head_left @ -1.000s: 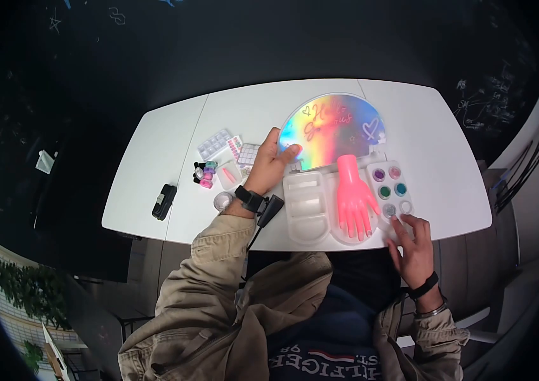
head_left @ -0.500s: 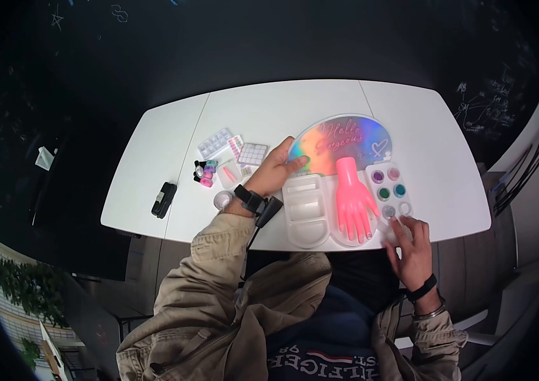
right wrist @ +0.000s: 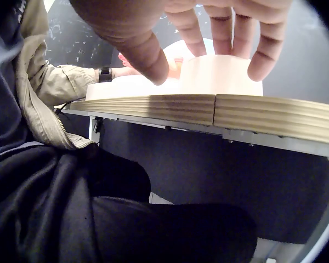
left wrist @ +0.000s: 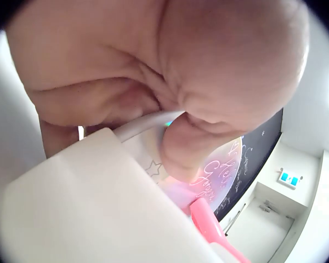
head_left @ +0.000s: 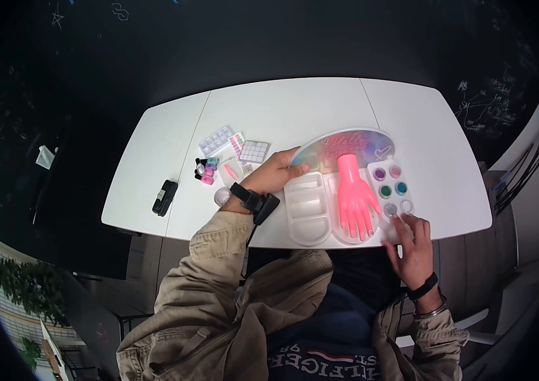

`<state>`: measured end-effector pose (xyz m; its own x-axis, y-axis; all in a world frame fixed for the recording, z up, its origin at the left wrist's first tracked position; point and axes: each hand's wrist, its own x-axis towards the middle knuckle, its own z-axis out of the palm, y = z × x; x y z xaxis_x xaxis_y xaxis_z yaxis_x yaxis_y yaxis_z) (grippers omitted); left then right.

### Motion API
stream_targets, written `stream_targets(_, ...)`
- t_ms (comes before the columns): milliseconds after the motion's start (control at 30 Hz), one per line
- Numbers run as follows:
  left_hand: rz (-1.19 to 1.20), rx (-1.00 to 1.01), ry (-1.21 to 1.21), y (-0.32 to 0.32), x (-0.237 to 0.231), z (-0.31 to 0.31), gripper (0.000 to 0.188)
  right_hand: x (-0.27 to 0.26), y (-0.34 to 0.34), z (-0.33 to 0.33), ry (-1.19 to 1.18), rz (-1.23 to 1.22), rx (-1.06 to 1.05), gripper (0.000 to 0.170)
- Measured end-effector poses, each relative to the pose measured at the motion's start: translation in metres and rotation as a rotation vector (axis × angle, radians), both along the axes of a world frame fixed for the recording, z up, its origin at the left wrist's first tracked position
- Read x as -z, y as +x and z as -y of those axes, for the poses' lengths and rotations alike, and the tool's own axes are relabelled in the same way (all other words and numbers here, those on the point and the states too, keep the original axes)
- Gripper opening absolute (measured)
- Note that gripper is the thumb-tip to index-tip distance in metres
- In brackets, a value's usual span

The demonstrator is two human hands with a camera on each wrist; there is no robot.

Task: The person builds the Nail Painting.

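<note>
In the head view the left hand [head_left: 274,173] grips the left edge of the iridescent half-round panel [head_left: 374,141], thumb on its front face. The panel stands upright at the back of a white tray [head_left: 308,236]. In the left wrist view the thumb lies against the lettered panel [left wrist: 227,159]. A pink model hand [head_left: 355,197] lies on the tray, fingers towards the person. The right hand [head_left: 414,257] rests its fingers on the near end of the tray's right section, by the round pots of glitter [head_left: 385,190]; the right wrist view shows those fingers on the white section [right wrist: 222,74].
Left of the tray on the white table [head_left: 155,152] are a clear compartment box [head_left: 216,142], a white grid box [head_left: 255,152], small bottles [head_left: 206,170], a small dish [head_left: 230,173] and a round jar [head_left: 222,196]. Farther left lies a black case [head_left: 164,198].
The left hand has moved down and slightly right with the panel, whose top has tilted towards the person. The right hand has stayed nearly still.
</note>
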<state>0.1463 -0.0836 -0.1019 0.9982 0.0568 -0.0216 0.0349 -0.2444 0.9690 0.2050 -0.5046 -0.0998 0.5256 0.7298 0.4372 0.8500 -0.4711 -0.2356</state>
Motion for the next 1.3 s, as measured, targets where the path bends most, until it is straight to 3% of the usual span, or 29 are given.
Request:
stream_targets(667, 0.100, -0.111, 0.322, 0.008, 0.001, 0.002, 0.040, -0.003, -0.005, -0.007, -0.066, 0.059, -0.003, 0.066)
stream_targets(800, 0.107, -0.229, 0.548, 0.013, 0.003, 0.003, 0.048, -0.004, -0.009, -0.007, -0.065, 0.068, 0.000, 0.067)
stream_targets(900, 0.097, -0.316, 0.503, 0.005, -0.018, 0.010, 0.048, -0.003, -0.008, -0.006, -0.065, 0.078, -0.009, 0.067)
stream_targets(1000, 0.284, -0.426, 0.454, -0.003, -0.028, -0.003, 0.046, -0.001, -0.005, -0.010, -0.065, 0.073, -0.008, 0.067)
stream_targets(1133, 0.312, -0.581, 0.410, -0.032, -0.062, -0.018, 0.029, 0.004, -0.005, -0.012, -0.039, 0.073, -0.007, 0.065)
stream_targets(1300, 0.329, -0.746, 0.410, -0.079, -0.094, -0.035, 0.026, 0.004, -0.003, -0.019, -0.002, 0.047, -0.006, 0.059)
